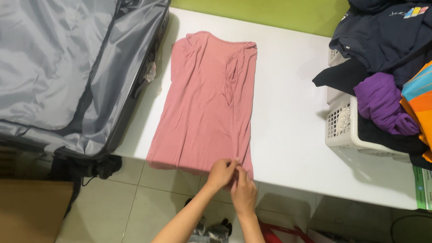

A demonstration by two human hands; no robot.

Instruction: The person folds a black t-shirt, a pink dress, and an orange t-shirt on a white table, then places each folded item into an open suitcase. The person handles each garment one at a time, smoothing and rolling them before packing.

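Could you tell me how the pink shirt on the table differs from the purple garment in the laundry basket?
The pink shirt lies flat on the white table, sides folded in; the purple garment is bunched up. The pink shirt lies alone, while the purple garment sits among other clothes in the white laundry basket. Both hands, left and right, pinch the pink shirt's near hem; nothing touches the purple garment. Both are soft, plain-coloured clothing.

The open suitcase (51, 57) and piled laundry basket (344, 129) run past the picture's edges.
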